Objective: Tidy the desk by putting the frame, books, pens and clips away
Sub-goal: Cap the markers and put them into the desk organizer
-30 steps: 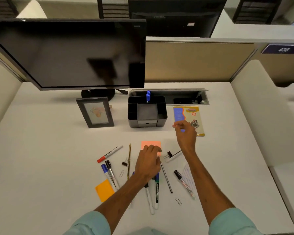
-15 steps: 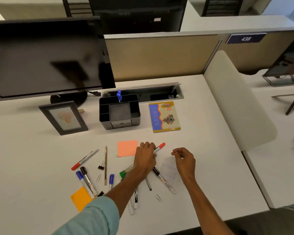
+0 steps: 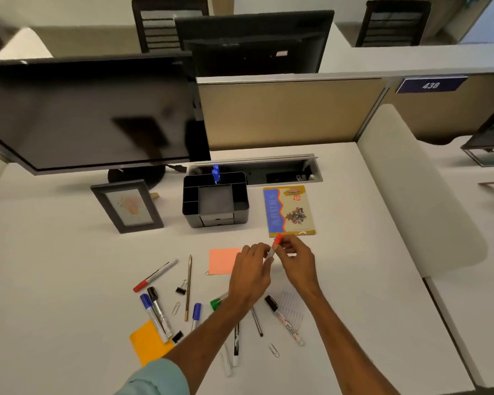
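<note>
White desk (image 3: 54, 280): both hands grip red-capped pen (image 3: 275, 248), loose markers (image 3: 157, 316) underneath.

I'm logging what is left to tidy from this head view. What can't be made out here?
- Red-capped pen: its barrel is hidden between the left hand and right hand.
- Green-capped marker and the pens beside it: partly under the left forearm, so their count is unsure.
- Organizer: the drawer's contents are hidden.
- Marker labels: too small to read.

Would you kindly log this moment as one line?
both hands: holding red-capped pen above desk | left hand | right hand | organizer: one blue pen inside
</note>
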A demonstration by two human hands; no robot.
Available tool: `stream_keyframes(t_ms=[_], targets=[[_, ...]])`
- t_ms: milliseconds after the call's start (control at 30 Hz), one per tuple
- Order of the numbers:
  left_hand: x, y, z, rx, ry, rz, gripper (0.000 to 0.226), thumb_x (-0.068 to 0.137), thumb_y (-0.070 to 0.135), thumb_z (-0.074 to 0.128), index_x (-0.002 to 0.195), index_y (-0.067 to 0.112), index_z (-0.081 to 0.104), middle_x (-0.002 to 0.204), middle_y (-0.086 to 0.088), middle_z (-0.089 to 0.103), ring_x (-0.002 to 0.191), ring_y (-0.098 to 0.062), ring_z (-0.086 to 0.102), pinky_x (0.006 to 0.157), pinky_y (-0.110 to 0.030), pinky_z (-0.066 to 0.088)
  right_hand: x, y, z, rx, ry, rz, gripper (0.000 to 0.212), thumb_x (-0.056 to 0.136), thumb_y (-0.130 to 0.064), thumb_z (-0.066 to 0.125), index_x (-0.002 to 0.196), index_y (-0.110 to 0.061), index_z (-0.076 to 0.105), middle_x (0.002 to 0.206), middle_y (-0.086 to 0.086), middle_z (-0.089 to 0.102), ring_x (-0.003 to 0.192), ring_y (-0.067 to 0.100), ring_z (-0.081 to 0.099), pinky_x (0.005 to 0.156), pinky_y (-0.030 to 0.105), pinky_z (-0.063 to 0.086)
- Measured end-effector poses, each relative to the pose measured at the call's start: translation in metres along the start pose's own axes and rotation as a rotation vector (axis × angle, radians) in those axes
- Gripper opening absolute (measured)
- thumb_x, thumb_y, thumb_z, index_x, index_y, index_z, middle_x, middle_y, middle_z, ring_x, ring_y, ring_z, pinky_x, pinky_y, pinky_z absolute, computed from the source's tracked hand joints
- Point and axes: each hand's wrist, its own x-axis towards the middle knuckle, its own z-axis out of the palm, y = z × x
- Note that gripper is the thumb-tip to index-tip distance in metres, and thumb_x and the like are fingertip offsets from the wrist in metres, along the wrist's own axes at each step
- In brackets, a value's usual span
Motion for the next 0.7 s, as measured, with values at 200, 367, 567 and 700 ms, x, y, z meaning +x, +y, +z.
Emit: stream_keyframes(t_ms=[200,367,567,700], targets=[[0.011,-0.025,-0.033,-0.121,0.122,-0.101,0.036,0.106,0.032,0.055,0.142,0.028,0.052,0.129,0.011,0.062,0.114,-0.009,0.055,0.100,-0.026,0.044,0.043,-0.069,0.029,-0.011,0.054,-0.197,0.018,0.096,-0.020,0.077,0.108,-0.028,0.067,0.103,-0.013,0.067,0.097,-0.016,0.062,0.074,-0.003,0.046],[0.011,-0.053,-0.047,-0.040,0.083,-0.076,0.034,0.102,0.015,0.055,0.134,0.026,0.059,0.128,0.010,0.064,0.117,-0.013,0.055,0.101,-0.029,0.045,0.101,-0.135,0.045,0.049,0.090,-0.363,0.015,0.098,-0.019,0.072,0.113,-0.018,0.073,0.109,-0.004,0.071,0.101,0.008,0.069,0.085,0.016,0.058],[0.013,-0.086,-0.054,-0.003,-0.022,-0.087,0.040,0.100,0.012,0.054,0.137,0.027,0.057,0.131,0.008,0.063,0.121,-0.016,0.052,0.102,-0.029,0.043,0.160,-0.166,0.095,-0.049,0.100,-0.371,0.017,0.097,-0.015,0.074,0.112,-0.011,0.075,0.106,0.001,0.073,0.095,0.012,0.071,0.089,0.027,0.061],[0.013,-0.096,-0.053,-0.015,-0.063,-0.097,0.039,0.102,0.016,0.054,0.139,0.028,0.055,0.134,0.008,0.062,0.123,-0.014,0.051,0.104,-0.027,0.041,0.182,-0.155,0.122,-0.186,0.062,-0.321,0.017,0.097,-0.013,0.072,0.114,-0.009,0.075,0.109,0.005,0.073,0.097,0.018,0.071,0.092,0.038,0.061]])
